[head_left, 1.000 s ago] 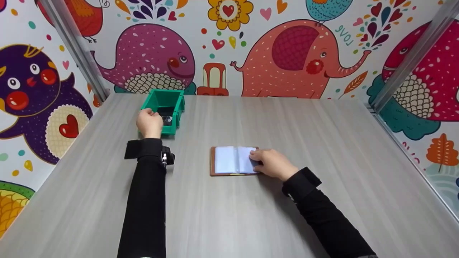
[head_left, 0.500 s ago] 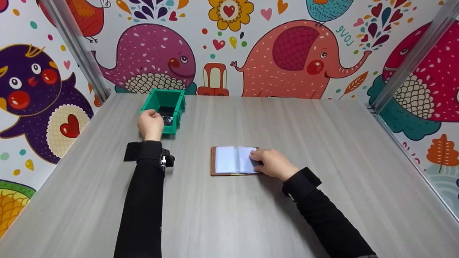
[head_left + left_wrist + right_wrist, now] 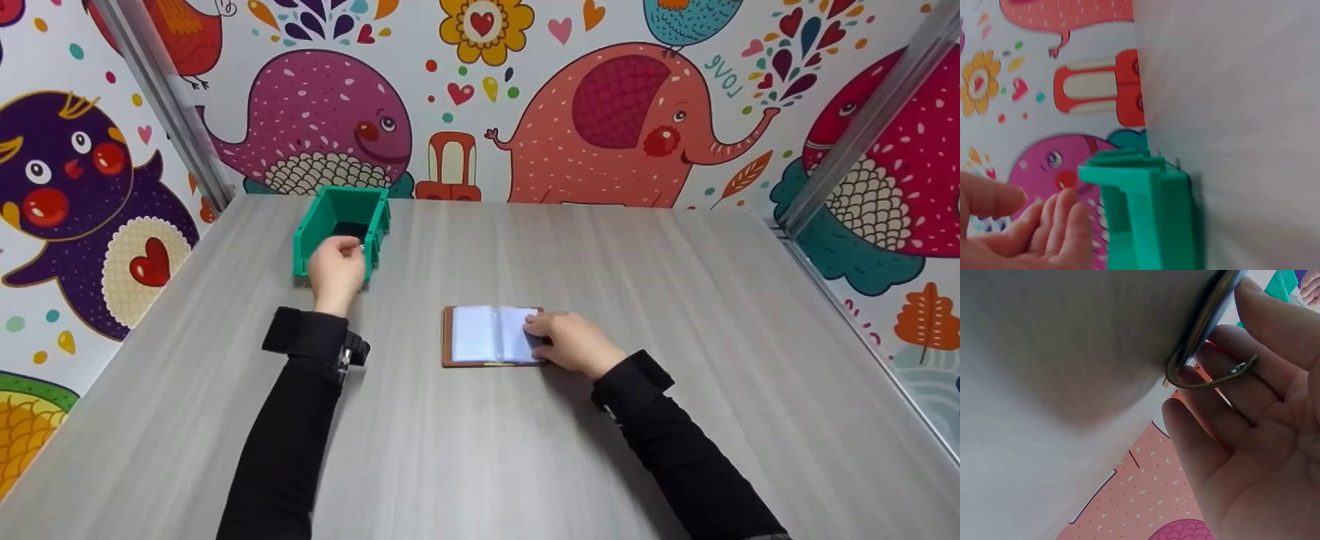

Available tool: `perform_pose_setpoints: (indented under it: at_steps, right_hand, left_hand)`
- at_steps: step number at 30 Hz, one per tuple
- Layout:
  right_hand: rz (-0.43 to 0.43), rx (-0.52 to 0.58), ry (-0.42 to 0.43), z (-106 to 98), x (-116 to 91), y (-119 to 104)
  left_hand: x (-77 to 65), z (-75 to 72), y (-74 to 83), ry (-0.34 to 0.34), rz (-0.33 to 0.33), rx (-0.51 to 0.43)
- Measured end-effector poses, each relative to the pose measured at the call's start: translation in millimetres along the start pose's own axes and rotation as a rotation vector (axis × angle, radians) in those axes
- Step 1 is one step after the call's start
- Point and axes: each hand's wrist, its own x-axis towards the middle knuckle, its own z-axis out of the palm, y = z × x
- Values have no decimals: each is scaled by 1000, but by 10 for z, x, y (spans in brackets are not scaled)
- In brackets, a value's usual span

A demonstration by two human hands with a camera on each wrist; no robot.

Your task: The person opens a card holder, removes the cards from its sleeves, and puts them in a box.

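A small brown card holder with clear plastic sleeves lies spread flat on the table. My right hand grips its right edge, thumb over the sleeves. In the right wrist view the fingers reach behind its cover, beside a curved strap with a metal snap. My left hand hovers over the near end of a green bin, its fingers bent and the thumb close to them. The left wrist view shows nothing between the thumb and fingers. The hand partly hides the dark contents of the bin.
The grey wood-grain table ends at a back wall printed with cartoon animals. Metal posts stand at the back corners. The bin sits at the back left, near the wall.
My left hand has moved right and slightly toward me, from the bin's left rim to in front of its near end. The right hand and the card holder have stayed put.
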Motion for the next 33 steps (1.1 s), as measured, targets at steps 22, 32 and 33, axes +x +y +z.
perform_pose_setpoints:
  at_steps: [22,32,33]
  right_hand:
    - [8,11,-5,4,3,-4]
    - [-13,-20,11,4,2,-5]
    - [-9,-18,12,4,0,-7]
  left_hand:
    - [-804,456,197,-597,479,351]
    - [-917,589,201,-617,585,458]
    - [-923,600,196,-618,592,474]
